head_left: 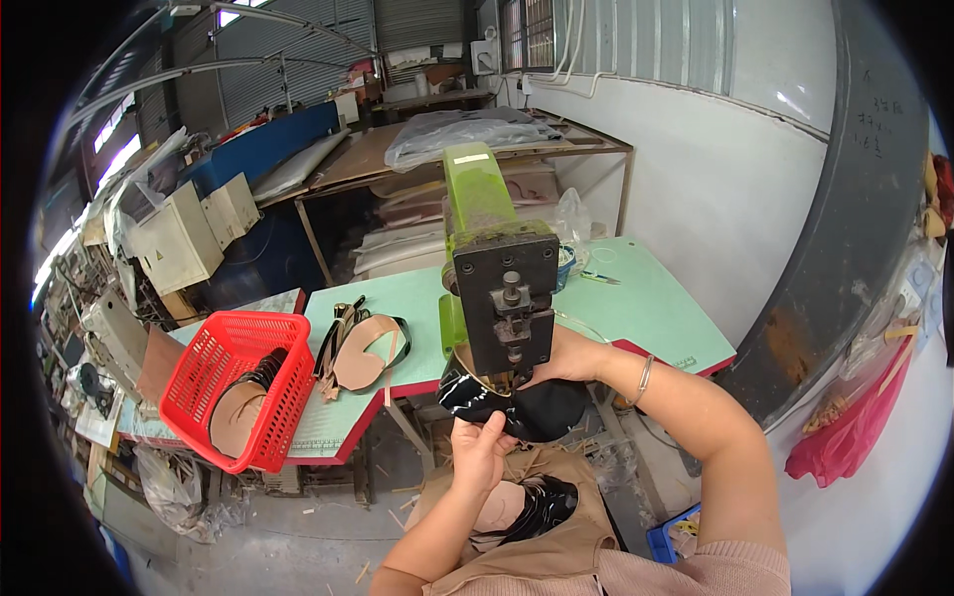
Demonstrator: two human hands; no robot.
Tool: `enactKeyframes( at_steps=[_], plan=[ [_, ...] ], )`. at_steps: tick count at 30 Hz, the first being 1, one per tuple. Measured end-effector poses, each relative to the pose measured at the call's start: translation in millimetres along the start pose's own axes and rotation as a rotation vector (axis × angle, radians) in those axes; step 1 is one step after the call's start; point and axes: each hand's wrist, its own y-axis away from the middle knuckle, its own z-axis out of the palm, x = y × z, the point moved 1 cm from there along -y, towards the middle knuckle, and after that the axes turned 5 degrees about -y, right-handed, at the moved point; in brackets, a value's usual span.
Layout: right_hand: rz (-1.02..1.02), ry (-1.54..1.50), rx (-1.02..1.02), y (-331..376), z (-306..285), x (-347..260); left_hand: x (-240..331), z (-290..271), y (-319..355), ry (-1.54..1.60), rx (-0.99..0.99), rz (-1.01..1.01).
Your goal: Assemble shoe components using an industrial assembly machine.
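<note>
A glossy black shoe upper (542,409) lies under the head of a green machine (505,288), its edge at the machine's working point. My left hand (481,452) pinches its near left edge between thumb and fingers. From the right, my right hand (561,360) grips the upper close beside the black metal head plate; part of those fingers is hidden behind the machine and the material. More black and beige pieces (527,507) rest on my lap, over a tan apron (571,556).
Left of the machine, a red plastic basket (283,402) holds black and beige pieces. Next to it on the green tabletop (417,298) lie more pieces (363,353). A small cutter (600,278) lies at the back right. A blue bin (676,536) stands low at right.
</note>
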Motion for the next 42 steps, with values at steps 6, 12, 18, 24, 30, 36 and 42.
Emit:
enactKeyframes(
  at_steps=[6, 12, 18, 24, 30, 36, 42],
  plan=[
    [0.089, -0.463, 0.077, 22, 12, 26, 4, 1, -9, 0.118, -0.034, 0.032],
    [-0.018, -0.534, 0.219, 32, 33, 56, 20, -5, -16, 0.030, -0.064, -0.016],
    [-0.154, -0.604, 0.445, 33, 66, 66, 47, -14, -28, -0.194, -0.048, -0.029],
    [-0.119, -0.684, 0.537, 36, 80, 61, 63, -16, -32, -0.235, -0.053, -0.102],
    [-0.015, -0.517, 0.504, 37, 69, 33, 42, -28, -18, -0.133, 0.025, -0.128],
    [-0.014, -0.060, 0.356, 26, 44, -12, 9, -31, 5, 0.063, -0.003, -0.101],
    [0.032, 0.328, 0.290, 15, 39, -19, 28, -16, 5, -0.873, 0.303, 0.598]
  ],
)
